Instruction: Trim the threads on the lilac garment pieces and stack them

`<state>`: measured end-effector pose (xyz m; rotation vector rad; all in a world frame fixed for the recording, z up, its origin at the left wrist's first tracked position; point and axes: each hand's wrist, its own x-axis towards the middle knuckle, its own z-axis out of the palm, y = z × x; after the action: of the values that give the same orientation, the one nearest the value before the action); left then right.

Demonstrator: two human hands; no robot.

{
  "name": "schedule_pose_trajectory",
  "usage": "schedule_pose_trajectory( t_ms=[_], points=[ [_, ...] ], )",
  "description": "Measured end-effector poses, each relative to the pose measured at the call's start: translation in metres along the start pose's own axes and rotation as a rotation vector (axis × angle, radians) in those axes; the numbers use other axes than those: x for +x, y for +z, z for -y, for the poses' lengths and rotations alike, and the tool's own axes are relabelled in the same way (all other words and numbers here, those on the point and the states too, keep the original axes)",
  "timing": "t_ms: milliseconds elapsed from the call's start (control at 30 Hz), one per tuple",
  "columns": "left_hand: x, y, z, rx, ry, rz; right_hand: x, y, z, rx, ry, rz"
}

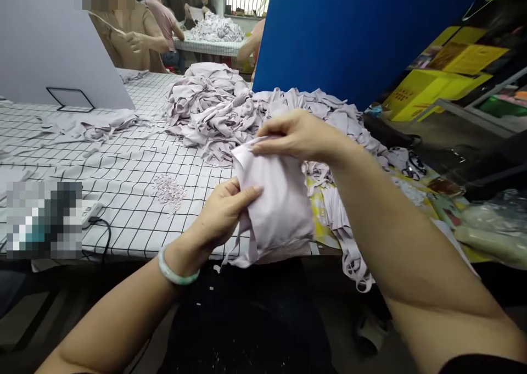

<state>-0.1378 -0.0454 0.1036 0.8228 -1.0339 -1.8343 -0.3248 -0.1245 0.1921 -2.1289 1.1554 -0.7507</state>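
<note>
I hold a pale lilac fabric piece (280,209) over the near edge of the table, above my lap. My left hand (224,212) is closed on its left side, thumb pressed against the cloth; a pale green bangle circles that wrist. My right hand (294,135) pinches the top edge of the same piece from above. A thin strap hangs from the piece's lower left corner.
A large heap of lilac fabric pieces (222,107) lies behind my hands on the grid-patterned tablecloth (123,171). A small pile of snipped scraps (168,190) lies to the left. A blue board (349,33) stands at the right, a white board (49,39) at the left. Other people work at the back.
</note>
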Motion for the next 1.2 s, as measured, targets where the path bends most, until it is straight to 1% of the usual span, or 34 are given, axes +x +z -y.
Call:
schedule_pose_trajectory(
  t_ms=[33,100,133,167,200,267,300,333,367,400,433,467,500,567,633,700,767,833,900,967,1033,1100,1167,1200],
  points=[
    [0.0,-0.006,0.007,-0.025,0.028,-0.097,0.013,0.006,-0.006,-0.08,-0.03,-0.038],
    [-0.002,-0.03,0.024,0.004,0.066,-0.267,0.026,0.024,-0.019,-0.231,-0.072,-0.132],
    [-0.006,-0.046,0.032,0.06,0.067,-0.33,0.023,0.036,-0.026,-0.282,-0.078,-0.176],
    [-0.013,-0.063,0.039,0.139,0.045,-0.377,0.012,0.048,-0.032,-0.308,-0.071,-0.209],
    [-0.021,-0.079,0.046,0.234,0.009,-0.42,-0.005,0.062,-0.039,-0.316,-0.053,-0.226],
    [-0.039,-0.106,0.055,0.492,-0.034,-0.509,-0.057,0.094,-0.049,-0.291,0.019,-0.242],
    [-0.047,-0.115,0.057,0.649,-0.011,-0.541,-0.087,0.111,-0.053,-0.295,0.053,-0.237],
    [-0.052,-0.121,0.057,0.819,0.041,-0.555,-0.116,0.127,-0.055,-0.319,0.085,-0.246],
    [-0.054,-0.124,0.056,0.989,0.109,-0.552,-0.143,0.143,-0.055,-0.352,0.131,-0.265],
    [-0.052,-0.124,0.054,1.144,0.171,-0.528,-0.166,0.158,-0.055,-0.391,0.182,-0.31],
    [-0.048,-0.123,0.053,1.276,0.206,-0.482,-0.184,0.17,-0.053,-0.425,0.222,-0.345],
    [-0.042,-0.12,0.051,1.384,0.207,-0.42,-0.195,0.182,-0.05,-0.46,0.258,-0.381],
    [-0.035,-0.117,0.051,1.468,0.184,-0.356,-0.2,0.191,-0.047,-0.492,0.283,-0.408],
    [-0.021,-0.108,0.052,1.565,0.11,-0.227,-0.196,0.205,-0.04,-0.53,0.298,-0.403],
    [-0.011,-0.099,0.056,1.596,0.046,-0.147,-0.182,0.211,-0.036,-0.513,0.286,-0.351],
    [-0.006,-0.095,0.059,1.598,-0.005,-0.109,-0.171,0.211,-0.036,-0.439,0.28,-0.299],
    [-0.004,-0.094,0.06,1.592,-0.034,-0.1,-0.171,0.202,-0.04,-0.365,0.286,-0.27],
    [-0.003,-0.097,0.06,1.586,-0.051,-0.121,-0.183,0.188,-0.047,-0.365,0.303,-0.279],
    [-0.002,-0.1,0.059,1.579,-0.073,-0.158,-0.196,0.176,-0.052,-0.46,0.336,-0.354],
    [0.0,-0.103,0.059,1.582,-0.08,-0.211,-0.201,0.172,-0.05,-0.555,0.36,-0.431],
    [0.002,-0.105,0.059,1.604,-0.058,-0.287,-0.192,0.182,-0.043,-0.554,0.336,-0.435],
    [0.004,-0.104,0.06,1.636,-0.019,-0.359,-0.171,0.201,-0.036,-0.518,0.297,-0.391],
    [0.005,-0.104,0.062,1.667,0.009,-0.376,-0.148,0.219,-0.033,-0.554,0.281,-0.363],
    [0.005,-0.104,0.062,1.679,0.014,-0.357,-0.139,0.225,-0.033,-0.598,0.276,-0.357]
  ],
)
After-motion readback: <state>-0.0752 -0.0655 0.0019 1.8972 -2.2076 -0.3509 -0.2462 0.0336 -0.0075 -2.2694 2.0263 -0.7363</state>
